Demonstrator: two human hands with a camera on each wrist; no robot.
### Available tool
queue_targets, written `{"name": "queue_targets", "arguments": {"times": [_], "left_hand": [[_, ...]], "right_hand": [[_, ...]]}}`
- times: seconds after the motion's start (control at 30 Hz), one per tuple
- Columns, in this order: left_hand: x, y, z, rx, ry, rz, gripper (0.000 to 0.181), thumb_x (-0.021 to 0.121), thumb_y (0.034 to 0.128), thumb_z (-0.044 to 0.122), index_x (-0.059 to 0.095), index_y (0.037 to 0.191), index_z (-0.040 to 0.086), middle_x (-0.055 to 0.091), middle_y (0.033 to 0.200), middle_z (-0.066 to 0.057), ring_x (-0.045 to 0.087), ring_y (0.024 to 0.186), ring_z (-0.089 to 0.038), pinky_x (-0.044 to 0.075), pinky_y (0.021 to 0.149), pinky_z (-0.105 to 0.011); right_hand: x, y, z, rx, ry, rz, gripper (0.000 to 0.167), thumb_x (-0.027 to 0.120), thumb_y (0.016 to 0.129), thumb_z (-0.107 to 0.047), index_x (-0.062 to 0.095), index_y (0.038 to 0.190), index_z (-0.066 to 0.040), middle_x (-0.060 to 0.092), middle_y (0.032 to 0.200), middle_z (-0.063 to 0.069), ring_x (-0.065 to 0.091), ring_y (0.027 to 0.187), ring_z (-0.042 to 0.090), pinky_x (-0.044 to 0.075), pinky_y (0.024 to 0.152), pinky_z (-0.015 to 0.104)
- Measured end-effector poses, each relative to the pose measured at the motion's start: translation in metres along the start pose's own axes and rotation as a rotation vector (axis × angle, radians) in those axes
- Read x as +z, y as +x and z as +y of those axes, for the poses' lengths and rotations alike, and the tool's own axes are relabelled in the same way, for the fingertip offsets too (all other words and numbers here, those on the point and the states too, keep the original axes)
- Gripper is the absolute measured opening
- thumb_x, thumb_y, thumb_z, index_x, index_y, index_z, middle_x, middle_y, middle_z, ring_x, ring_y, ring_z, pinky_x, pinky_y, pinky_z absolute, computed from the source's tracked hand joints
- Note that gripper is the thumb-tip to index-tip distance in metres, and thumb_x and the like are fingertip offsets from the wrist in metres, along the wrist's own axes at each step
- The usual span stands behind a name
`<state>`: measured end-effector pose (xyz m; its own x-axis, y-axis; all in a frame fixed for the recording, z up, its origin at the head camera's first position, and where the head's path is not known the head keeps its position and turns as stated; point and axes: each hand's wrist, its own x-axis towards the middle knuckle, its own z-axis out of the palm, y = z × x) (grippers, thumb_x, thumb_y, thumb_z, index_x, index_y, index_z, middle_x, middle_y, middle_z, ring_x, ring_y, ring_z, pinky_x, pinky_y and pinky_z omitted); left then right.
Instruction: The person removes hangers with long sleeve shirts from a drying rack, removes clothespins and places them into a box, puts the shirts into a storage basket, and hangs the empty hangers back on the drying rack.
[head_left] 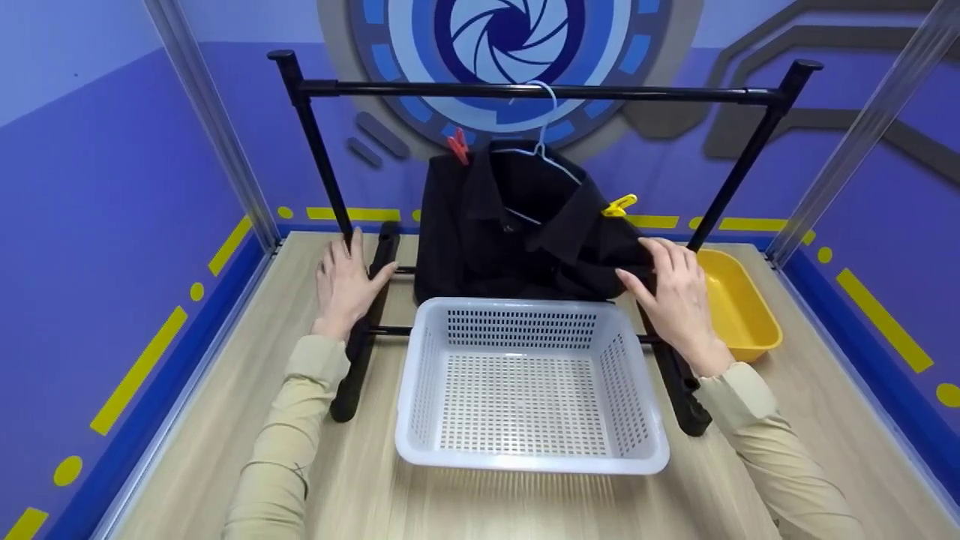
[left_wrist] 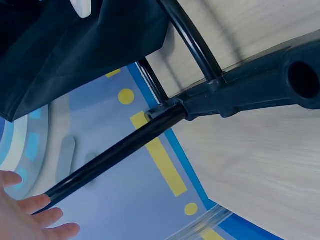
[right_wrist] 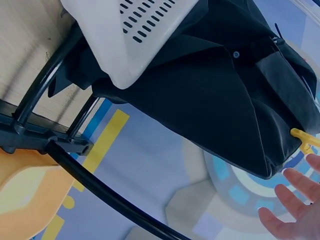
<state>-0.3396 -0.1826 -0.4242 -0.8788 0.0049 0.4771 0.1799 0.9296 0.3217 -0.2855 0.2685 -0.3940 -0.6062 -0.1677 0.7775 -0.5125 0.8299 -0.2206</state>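
Observation:
A black collared shirt point(head_left: 517, 247) hangs on a light blue hanger point(head_left: 540, 150) from the black garment rack point(head_left: 450, 89). A red clothespin point(head_left: 458, 146) sits at one shoulder, a yellow clothespin point(head_left: 620, 206) at the other. My left hand point(head_left: 345, 285) is by the rack's left upright, fingers spread and holding nothing; the left wrist view shows its fingers point(left_wrist: 35, 202) near that pole, contact unclear. By the shirt's right side is my right hand point(head_left: 675, 300), fingers extended. In the right wrist view its fingers point(right_wrist: 295, 200) appear below the yellow clothespin point(right_wrist: 305, 140), gripping nothing.
A pale grey perforated basket point(head_left: 525, 461) stands on the wooden table point(head_left: 360, 487) before the shirt, between the rack's feet. Behind my right hand lies a yellow plastic tub point(head_left: 739, 307). Blue and purple panels point(head_left: 97, 225) enclose the back and sides.

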Motion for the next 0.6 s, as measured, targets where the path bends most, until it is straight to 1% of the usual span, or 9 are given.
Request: {"name": "queue_targets", "arguments": {"times": [0.2, 0.43, 0.6], "left_hand": [[-0.005, 0.007, -0.006, -0.059, -0.034, 0.01, 0.09, 0.047, 0.0818, 0.063, 0.02, 0.142, 0.002, 0.024, 0.135, -0.03, 0.025, 0.121, -0.045, 0.027, 0.091, -0.055], [-0.011, 0.015, -0.011, -0.118, -0.055, 0.028, 0.09, 0.045, 0.0824, 0.063, 0.02, 0.141, 0.001, 0.023, 0.135, -0.03, 0.026, 0.12, -0.045, 0.029, 0.089, -0.055], [-0.014, 0.022, -0.014, -0.187, -0.088, 0.035, 0.092, 0.044, 0.0833, 0.063, 0.017, 0.14, -0.005, 0.022, 0.135, -0.031, 0.026, 0.12, -0.045, 0.031, 0.088, -0.056]], "right_hand": [[0.0, 0.003, -0.001, 0.014, -0.004, -0.007, 0.052, 0.065, 0.083, -0.036, 0.05, 0.121, -0.004, 0.048, 0.118, 0.016, 0.041, 0.106, 0.036, 0.031, 0.085, 0.051], [0.003, 0.009, -0.001, -0.002, -0.011, -0.003, 0.053, 0.066, 0.082, -0.035, 0.05, 0.121, -0.003, 0.049, 0.118, 0.016, 0.042, 0.104, 0.035, 0.032, 0.085, 0.05], [0.006, 0.012, 0.001, 0.01, 0.007, 0.001, 0.052, 0.067, 0.082, -0.032, 0.049, 0.121, -0.003, 0.049, 0.118, 0.015, 0.042, 0.105, 0.035, 0.032, 0.083, 0.051]]}}
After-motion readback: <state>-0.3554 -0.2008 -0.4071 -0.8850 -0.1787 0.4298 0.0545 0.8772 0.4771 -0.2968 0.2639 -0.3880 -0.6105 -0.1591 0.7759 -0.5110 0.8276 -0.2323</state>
